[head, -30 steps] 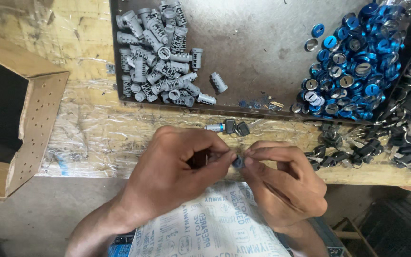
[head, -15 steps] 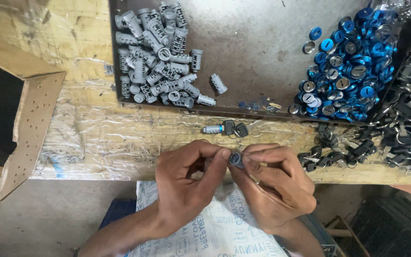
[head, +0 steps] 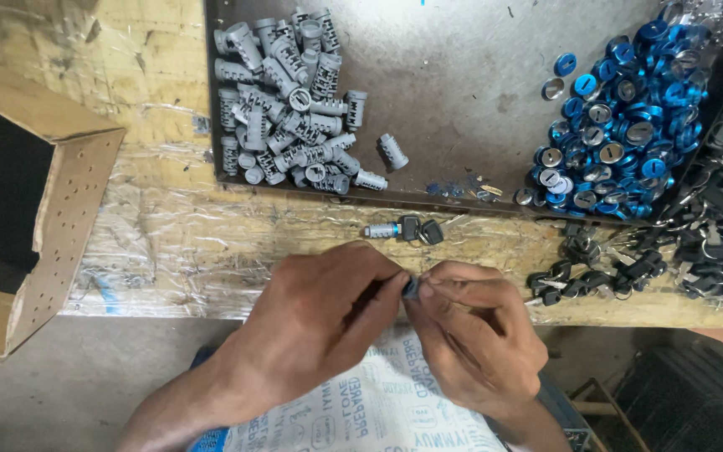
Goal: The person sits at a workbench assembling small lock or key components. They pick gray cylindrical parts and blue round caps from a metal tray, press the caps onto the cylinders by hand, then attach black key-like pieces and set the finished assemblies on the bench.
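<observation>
Lower centre: left hand [head: 324,322] and right hand [head: 474,339] meet fingertip to fingertip, both pinching a small dark lock part [head: 412,289]. Just above it, on the wooden bench [head: 169,234], lies a keyed cylinder [head: 399,228]. Upper left of tray: grey cylinders [head: 294,100].

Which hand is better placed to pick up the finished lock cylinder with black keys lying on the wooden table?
Probably the left hand: the lock cylinder with black keys lies just above its fingertips, while the right hand sits slightly farther right.
</observation>
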